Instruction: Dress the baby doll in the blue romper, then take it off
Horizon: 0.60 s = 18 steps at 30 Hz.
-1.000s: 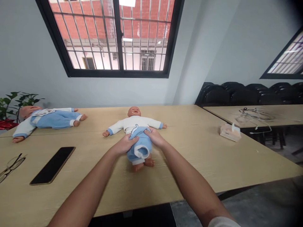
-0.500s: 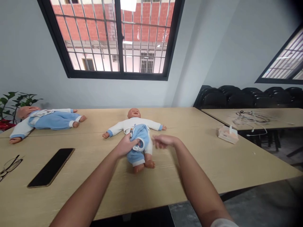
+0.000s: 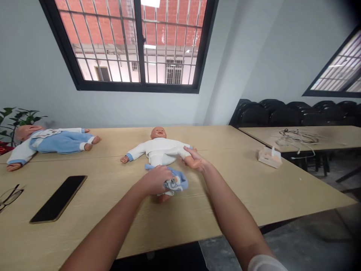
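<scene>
Blue trousers [image 3: 183, 181], 6 o'clock of doll [image 3: 159, 145]: left fingers [image 3: 166, 174] clamped on; right fingers [image 3: 192, 151] round leg [image 3: 182, 151], 4 o'clock; steady it, tug gently

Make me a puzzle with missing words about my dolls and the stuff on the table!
The left hand grips trousers that are mostly ____.
The right hand holds the bare leg of the middle doll, whose shirt is mostly ____.
The black phone lies between that doll and the ____.
A white ____ sticks out of the small box.

Missing words: blue; white; glasses; tissue.
</scene>
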Motion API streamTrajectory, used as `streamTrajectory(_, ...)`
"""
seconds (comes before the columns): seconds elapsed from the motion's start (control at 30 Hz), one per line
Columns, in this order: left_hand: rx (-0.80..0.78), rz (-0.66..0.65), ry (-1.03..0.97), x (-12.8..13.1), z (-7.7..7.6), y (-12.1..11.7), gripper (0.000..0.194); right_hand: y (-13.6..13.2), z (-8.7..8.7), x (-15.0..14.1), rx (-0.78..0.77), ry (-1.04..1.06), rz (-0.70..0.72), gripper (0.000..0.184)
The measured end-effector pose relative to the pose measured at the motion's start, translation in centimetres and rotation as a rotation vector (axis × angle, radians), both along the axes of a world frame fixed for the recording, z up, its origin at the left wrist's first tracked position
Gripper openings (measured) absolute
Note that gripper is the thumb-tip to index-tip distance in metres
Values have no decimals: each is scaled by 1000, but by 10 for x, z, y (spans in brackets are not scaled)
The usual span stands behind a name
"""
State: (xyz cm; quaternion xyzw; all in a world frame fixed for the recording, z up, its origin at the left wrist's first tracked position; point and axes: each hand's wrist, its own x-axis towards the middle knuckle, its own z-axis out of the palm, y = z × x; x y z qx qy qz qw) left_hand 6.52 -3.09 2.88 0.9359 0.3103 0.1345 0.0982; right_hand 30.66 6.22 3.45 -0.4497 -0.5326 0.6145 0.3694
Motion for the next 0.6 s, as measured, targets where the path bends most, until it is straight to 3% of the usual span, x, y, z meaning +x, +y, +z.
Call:
streamTrajectory(0.13,107,2,13,5,2,-2,8,-11,2,-12,-76,187,156,42)
streamTrajectory(0.27,120,59,-53,0,2,0,14,-25,4,-29,89,110,70,83)
streamTrajectory(0.37,123,155,-236,-6,-4,0,34,-29,6,-38,179,-70,47,99)
streamTrajectory(0.5,256,252,-497,-8,-12,2,62,-27,2,-44,409,-238,-22,90)
streamTrajectory(0.6,476,366,-701,-9,-10,4,52,-21,-9,-43,535,-288,-18,81)
